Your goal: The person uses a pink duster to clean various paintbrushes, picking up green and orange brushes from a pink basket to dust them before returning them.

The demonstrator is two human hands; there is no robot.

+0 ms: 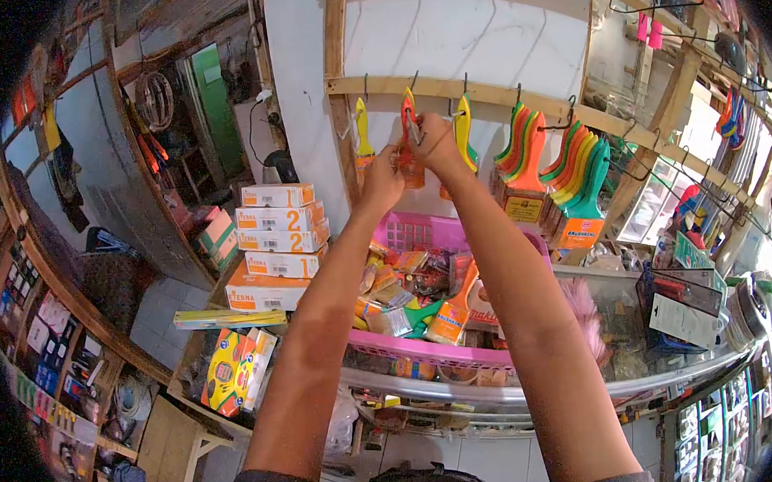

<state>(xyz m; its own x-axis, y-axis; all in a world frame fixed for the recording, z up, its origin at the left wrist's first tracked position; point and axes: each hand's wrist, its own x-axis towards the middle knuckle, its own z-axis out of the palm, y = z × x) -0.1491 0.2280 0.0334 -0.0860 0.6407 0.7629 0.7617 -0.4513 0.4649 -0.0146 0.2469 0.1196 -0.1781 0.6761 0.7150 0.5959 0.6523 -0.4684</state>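
Both arms reach up to a wooden rail with hooks. My left hand [386, 177] is closed on the side of a red-orange paintbrush [412, 169], which is upright at one of the hooks. My right hand [438, 141] is closed at the handle of the same brush, close to the hook's end; its fingertips are partly hidden. A yellow paintbrush [362, 129] hangs to the left, and a yellow-and-green paintbrush [464, 132] hangs just right of my right hand. Below, a pink basket [446, 354] holds more brushes and small packets.
Rows of coloured brushes [522, 157] hang farther right on the rail. White-and-orange boxes [273, 266] are stacked on the left. The basket stands on a glass counter [620, 315]. Empty wire hooks [638, 168] stick out at the right.
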